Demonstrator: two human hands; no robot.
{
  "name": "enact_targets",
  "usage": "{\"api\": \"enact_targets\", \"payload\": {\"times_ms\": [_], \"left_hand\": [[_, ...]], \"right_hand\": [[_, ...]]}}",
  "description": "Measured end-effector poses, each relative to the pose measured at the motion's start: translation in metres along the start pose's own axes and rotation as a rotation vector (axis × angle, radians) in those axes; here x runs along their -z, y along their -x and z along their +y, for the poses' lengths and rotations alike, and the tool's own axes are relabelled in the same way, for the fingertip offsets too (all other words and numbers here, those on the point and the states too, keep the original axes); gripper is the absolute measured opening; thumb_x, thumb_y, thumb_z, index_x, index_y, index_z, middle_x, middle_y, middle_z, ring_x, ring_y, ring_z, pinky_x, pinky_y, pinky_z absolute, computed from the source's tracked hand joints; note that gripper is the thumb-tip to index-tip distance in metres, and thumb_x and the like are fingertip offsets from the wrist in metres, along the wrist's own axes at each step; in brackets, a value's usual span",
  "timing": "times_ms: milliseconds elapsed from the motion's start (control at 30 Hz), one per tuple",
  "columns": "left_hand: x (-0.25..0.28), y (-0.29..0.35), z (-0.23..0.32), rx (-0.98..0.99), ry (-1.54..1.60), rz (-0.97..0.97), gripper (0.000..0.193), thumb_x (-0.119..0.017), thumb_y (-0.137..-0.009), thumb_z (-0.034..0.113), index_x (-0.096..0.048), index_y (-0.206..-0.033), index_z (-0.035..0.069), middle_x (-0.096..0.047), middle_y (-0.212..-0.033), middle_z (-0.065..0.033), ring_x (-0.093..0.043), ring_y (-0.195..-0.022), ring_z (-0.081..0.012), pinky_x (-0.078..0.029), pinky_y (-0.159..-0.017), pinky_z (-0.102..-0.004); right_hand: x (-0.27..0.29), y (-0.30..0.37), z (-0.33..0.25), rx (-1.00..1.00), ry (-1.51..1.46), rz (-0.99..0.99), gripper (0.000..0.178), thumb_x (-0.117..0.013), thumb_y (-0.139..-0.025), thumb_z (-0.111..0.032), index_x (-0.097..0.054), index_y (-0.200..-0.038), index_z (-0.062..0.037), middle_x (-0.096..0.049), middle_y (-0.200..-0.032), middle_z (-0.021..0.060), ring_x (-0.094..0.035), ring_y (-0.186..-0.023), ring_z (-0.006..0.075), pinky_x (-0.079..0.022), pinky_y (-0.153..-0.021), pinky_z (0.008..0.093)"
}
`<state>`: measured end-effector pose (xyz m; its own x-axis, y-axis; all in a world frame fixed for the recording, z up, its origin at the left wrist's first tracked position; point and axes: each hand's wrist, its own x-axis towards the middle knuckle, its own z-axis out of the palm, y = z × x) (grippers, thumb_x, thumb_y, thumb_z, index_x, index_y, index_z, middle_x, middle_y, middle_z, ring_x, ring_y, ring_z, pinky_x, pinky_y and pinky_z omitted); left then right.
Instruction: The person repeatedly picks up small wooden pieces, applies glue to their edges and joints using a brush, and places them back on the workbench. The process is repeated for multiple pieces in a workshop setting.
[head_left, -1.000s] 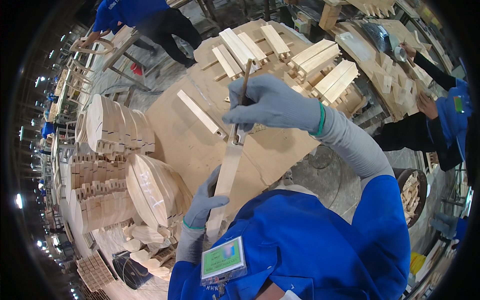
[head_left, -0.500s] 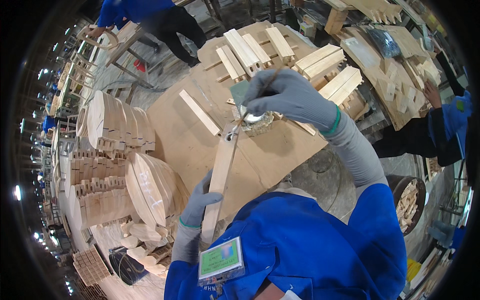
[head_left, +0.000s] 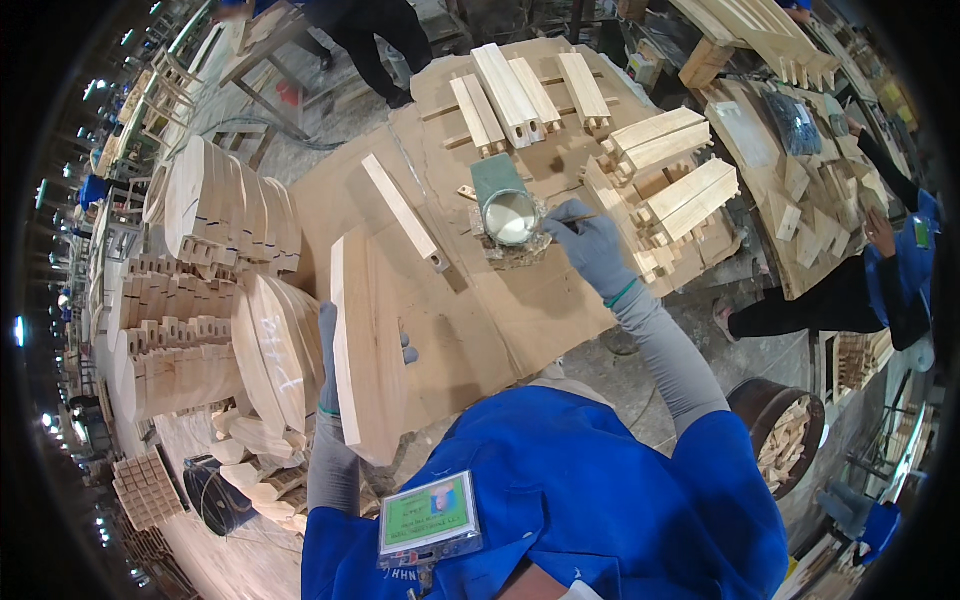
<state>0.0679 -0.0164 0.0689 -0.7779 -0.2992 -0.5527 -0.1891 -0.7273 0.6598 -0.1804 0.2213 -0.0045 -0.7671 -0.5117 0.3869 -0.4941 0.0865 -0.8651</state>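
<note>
My left hand (head_left: 328, 358) is closed around a pale, wide wooden piece (head_left: 372, 340) with a curved edge, held tilted above the table. Its fingertips show past the right side of the wood. In my right hand (head_left: 597, 252) a thin brown stick (head_left: 577, 218) is pinched between the fingers, just right of a round cup (head_left: 511, 217) of white liquid. The stick's lower end is hard to make out. A green block (head_left: 494, 174) stands against the cup's far side. Left of the cup, a narrow wooden bar (head_left: 402, 212) with holes in its end lies on the cardboard.
Cardboard (head_left: 470, 310) covers the table. Wooden bars (head_left: 508, 95) lie on strips at the back, with more stacked bars (head_left: 690, 200) at right. Curved wooden pieces (head_left: 225, 200) are piled at left. A bin of offcuts (head_left: 785, 440) stands right. Another person (head_left: 900, 260) works at the far right.
My right hand has moved down and right with the stick, from the wooden piece's end to beside the cup. The piece in my left hand has swung left and turned its broad face up.
</note>
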Motion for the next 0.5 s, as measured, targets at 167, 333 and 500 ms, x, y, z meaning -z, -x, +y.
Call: {"api": "enact_targets", "payload": {"times_ms": [167, 333, 500], "left_hand": [[0.008, -0.002, -0.002, 0.045, 0.150, -0.007, 0.071, -0.043, -0.085, 0.070, -0.051, -0.122, 0.010, -0.058, -0.083, -0.0093, -0.061, -0.067, -0.0220, -0.053, -0.057, -0.0345], [0.002, -0.018, -0.004, -0.089, 0.206, -0.037, 0.056, -0.050, -0.088, 0.059, -0.052, -0.119, 0.012, -0.058, -0.089, -0.0064, -0.060, -0.070, -0.0220, -0.053, -0.060, -0.0338], [-0.024, -0.036, 0.005, -0.077, 0.256, -0.058, 0.041, -0.055, -0.089, 0.047, -0.051, -0.119, 0.020, -0.056, -0.100, -0.0018, -0.059, -0.081, -0.0192, -0.054, -0.064, -0.0362]], "right_hand": [[-0.010, 0.004, 0.002, -0.526, -0.737, 0.200, 0.011, -0.059, -0.090, -0.007, -0.061, -0.094, 0.0038, -0.064, -0.088, 0.0088, -0.063, -0.077, 0.0150, -0.055, -0.073, 0.0249], [-0.003, 0.015, 0.031, -0.614, -1.099, 0.355, 0.012, -0.059, -0.091, -0.007, -0.060, -0.093, 0.0040, -0.064, -0.087, 0.0128, -0.065, -0.079, 0.0194, -0.058, -0.075, 0.0298], [-0.012, 0.029, 0.051, -0.469, -0.703, 0.222, 0.018, -0.060, -0.091, -0.011, -0.061, -0.099, 0.0066, -0.064, -0.089, 0.0102, -0.062, -0.085, 0.0144, -0.055, -0.078, 0.0251]]}}
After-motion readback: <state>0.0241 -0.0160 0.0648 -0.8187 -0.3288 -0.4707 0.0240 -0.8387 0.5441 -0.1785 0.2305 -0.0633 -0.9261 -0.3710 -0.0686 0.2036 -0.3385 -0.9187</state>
